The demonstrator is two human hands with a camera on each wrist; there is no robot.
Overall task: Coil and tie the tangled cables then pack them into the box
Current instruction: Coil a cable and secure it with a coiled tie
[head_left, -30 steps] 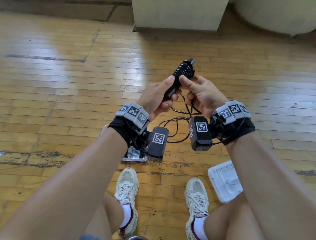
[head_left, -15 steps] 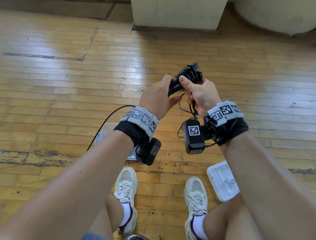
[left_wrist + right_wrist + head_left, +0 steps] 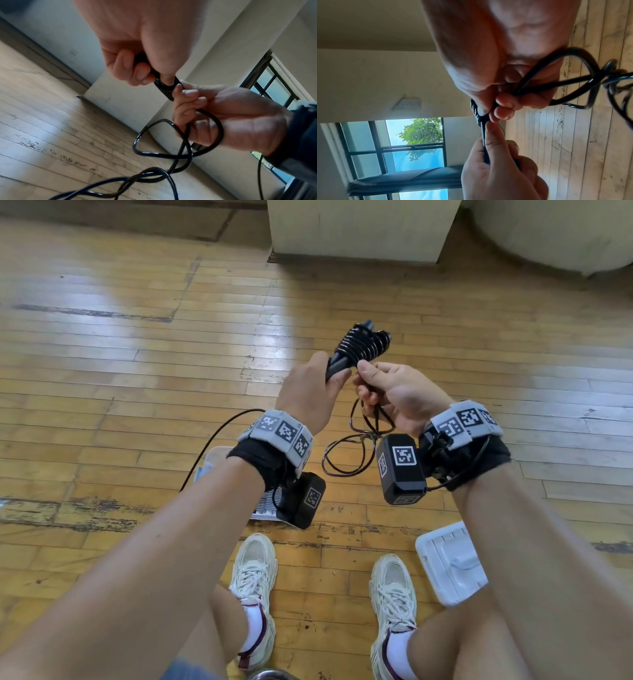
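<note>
A black cable bundle (image 3: 364, 345) is held upright over the wooden floor, its top wound with several tight turns. My left hand (image 3: 334, 371) grips the bundle's lower stem from the left. My right hand (image 3: 366, 378) pinches the cable just under the turns, and the loose loops (image 3: 346, 453) hang below its palm. In the left wrist view my left hand (image 3: 137, 65) wraps the stem and the loops (image 3: 163, 152) dangle from the right hand (image 3: 205, 108). The right wrist view shows the stem (image 3: 483, 142) between both hands. A white box (image 3: 219, 455) lies on the floor, mostly hidden by my left wrist.
A white lid-like tray (image 3: 448, 563) lies on the floor by my right shoe (image 3: 394, 594). My left shoe (image 3: 255, 573) is beside it. A pale pillar base (image 3: 359, 231) stands ahead, and a thin black cord (image 3: 212, 446) arcs beside my left wrist.
The right hand has slid from the wound top to just under it, and the loose loops hang lower. The left wrist has turned, and its camera now hangs lower.
</note>
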